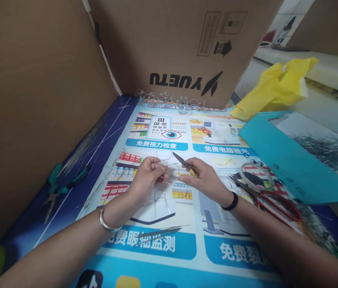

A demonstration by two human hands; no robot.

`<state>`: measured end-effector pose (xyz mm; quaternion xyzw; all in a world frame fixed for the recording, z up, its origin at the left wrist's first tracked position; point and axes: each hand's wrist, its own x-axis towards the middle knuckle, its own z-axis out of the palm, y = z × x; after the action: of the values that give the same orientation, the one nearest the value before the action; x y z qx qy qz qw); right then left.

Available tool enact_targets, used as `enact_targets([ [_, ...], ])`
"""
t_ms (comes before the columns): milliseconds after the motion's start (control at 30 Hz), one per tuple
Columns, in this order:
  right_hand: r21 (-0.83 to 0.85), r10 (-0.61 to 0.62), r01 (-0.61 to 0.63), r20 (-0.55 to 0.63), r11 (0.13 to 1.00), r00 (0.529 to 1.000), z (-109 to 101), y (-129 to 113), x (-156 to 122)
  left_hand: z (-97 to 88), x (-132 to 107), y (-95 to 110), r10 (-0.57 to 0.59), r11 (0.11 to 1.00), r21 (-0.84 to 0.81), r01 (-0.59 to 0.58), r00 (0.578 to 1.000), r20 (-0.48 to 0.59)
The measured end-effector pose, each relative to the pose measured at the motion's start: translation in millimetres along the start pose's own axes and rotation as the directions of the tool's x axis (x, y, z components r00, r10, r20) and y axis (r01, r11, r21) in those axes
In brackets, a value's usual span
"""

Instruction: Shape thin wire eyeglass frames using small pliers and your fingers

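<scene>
From the head camera, everything sits in front of the cardboard box [183, 44] marked YUETU, which stands at the far edge of a printed poster [163, 244]. Well in front of the box, over the middle of the poster, the left hand [148, 176] is curled almost closed, thumb and fingertips pinching a thin wire piece [172, 165] that loops out from it toward the box. Just to the side of it, the right hand [205, 180] is closed round a yellow-handled tool [184, 163], whose dark pointed tip slants up toward the box and lies right at the wire, though I cannot tell whether it touches. So the wire piece lies between the two hands, at the left fingertips. A row of small wire pieces [171, 99] lies along the foot of the box. Left of the box and nearer the person, teal-handled pliers [58, 184] lie on the blue border. Right of the box lies a yellow bag [277, 90], and nearer than that a teal tray [289, 164], a tape roll [257, 176] and red scissors [277, 202]
</scene>
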<state>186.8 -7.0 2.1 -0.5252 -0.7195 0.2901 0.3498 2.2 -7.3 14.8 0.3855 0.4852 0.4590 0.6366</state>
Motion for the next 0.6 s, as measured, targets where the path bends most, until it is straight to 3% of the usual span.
enact_targets([
  [133, 0.070, 0.053, -0.055, 0.028, 0.996, 0.998, -1.4, 0.8, 1.6, 0.2, -0.8, -1.2, -0.009, 1.000, -0.013, 0.010, 0.999, 0.039],
  [467, 0.012, 0.110, -0.109, -0.028, 0.994, 0.994, -2.2, 4.3, 3.6, -1.5, -2.8, -2.6, -0.081, 0.979, -0.170, 0.111, 0.981, 0.174],
  [600, 0.182, 0.086, -0.090, 0.028, 0.979, 0.996, -1.0, 2.9, 3.2, -1.0, -2.6, -2.9, -0.123, 0.963, -0.211, 0.168, 0.970, 0.211],
])
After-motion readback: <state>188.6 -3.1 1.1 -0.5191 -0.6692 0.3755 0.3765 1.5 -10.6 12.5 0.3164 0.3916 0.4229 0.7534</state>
